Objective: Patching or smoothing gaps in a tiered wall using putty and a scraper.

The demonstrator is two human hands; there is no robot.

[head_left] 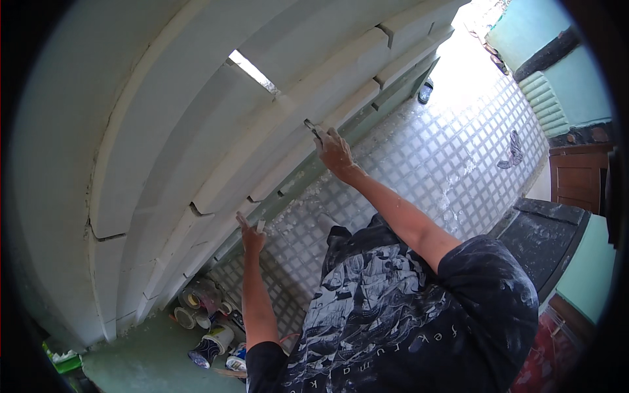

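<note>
A large white stepped panel with dark notches and one lit slot slants across the left and top. My right hand is raised to its lower ledges, fingers closed on a small thin tool like a putty knife, whose end meets the ledge. Lower and to the left, my left hand has a finger stretched to the panel's bottom edge. A small pale flat piece sticks up from that hand, held by the thumb side; its kind is unclear. White dust covers both hands.
Tubs and containers crowd the lower left beside a tape-like roll. Dusty checkered tiles cover the floor. A sandal and a crumpled cloth lie there. A black-topped counter stands right, near a brown cabinet door.
</note>
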